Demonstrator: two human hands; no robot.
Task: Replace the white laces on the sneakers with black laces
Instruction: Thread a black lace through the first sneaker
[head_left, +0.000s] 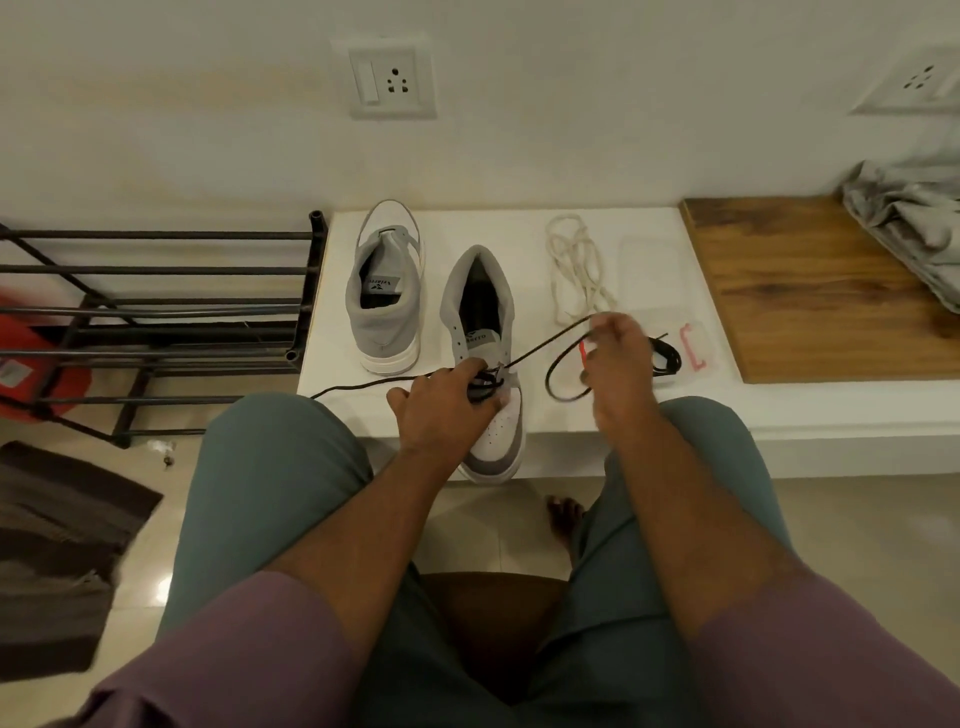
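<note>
Two grey-and-white sneakers stand on a white ledge (649, 410). The far sneaker (387, 291) has no lace and points away from me. The near sneaker (485, 364) points toward me, toe over the ledge's front edge. A black lace (540, 348) runs through its lowest eyelets. My left hand (441, 405) grips the near sneaker at those eyelets. My right hand (615, 358) pinches one end of the black lace, lifted to the right, with a loop hanging below it. The lace's other end trails left over the ledge. White laces (576, 270) lie in a heap behind my right hand.
A clear plastic packet (675, 353) with a second black lace and red clips lies right of my right hand. A wooden board (810, 291) with grey cloth (909, 228) is at the right. A black metal shoe rack (156, 322) stands left of the ledge. My knees are below.
</note>
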